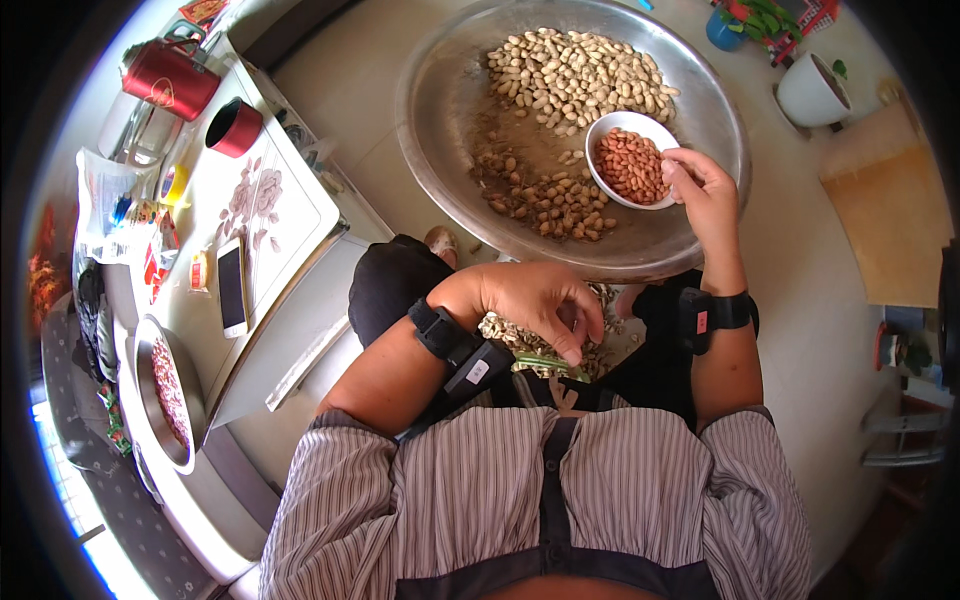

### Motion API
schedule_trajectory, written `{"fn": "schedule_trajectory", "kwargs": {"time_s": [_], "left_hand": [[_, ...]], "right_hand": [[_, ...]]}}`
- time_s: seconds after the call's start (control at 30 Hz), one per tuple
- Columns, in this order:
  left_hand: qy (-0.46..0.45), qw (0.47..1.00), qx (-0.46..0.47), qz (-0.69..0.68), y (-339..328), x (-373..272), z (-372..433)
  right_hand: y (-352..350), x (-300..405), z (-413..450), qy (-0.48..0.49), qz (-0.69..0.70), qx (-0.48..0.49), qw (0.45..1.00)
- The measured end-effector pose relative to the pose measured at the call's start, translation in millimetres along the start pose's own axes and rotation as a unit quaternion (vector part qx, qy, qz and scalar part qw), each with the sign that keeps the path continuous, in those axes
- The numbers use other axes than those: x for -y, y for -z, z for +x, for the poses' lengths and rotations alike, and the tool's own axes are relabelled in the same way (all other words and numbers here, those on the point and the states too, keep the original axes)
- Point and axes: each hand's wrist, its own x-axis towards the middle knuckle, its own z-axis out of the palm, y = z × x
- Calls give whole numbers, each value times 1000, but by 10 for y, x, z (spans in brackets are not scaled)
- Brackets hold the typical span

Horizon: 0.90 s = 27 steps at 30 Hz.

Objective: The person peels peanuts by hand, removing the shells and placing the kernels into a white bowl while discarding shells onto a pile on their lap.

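Observation:
My right hand (701,184) grips the near right rim of a small white bowl (619,122), thumb inside and fingers at the edge. Reddish shelled peanuts (631,166) fill much of the bowl. It is over the right side of a wide, shallow metal basin (442,127). Unshelled peanuts (581,71) lie heaped at the basin's far side, and darker ones (566,202) with debris lie nearer. My left hand (536,304) hangs between my knees, loosely curled, with thumb and fingers apart and nothing visible between them. Below it are broken peanut shells (502,330) and a green rim (547,364).
At left stands a table (300,202) with a phone (232,289), a red kettle (169,79), a red cup (235,127) and yellow tape (174,184). A metal bowl (191,405) of reddish pieces sits nearer. Potted plants (814,90) and a cardboard piece (892,217) are at right.

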Motion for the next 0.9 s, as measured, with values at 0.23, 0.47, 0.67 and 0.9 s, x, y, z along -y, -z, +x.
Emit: {"fn": "schedule_trajectory", "kwargs": {"time_s": [0.23,0.47,0.67,0.9], "left_hand": [[-163,847,-442,-246,325,-43,-484],[-237,637,-635,-367,589,309,-720],[-238,641,-610,-400,637,315,-774],[-242,627,-598,-436,740,283,-812]], "right_hand": [[-271,349,156,-97,-50,225,968],[-965,143,703,-59,-275,391,876],[-1537,-320,1033,14,-384,432,816],[-1924,-580,1142,62,-477,458,748]]}}
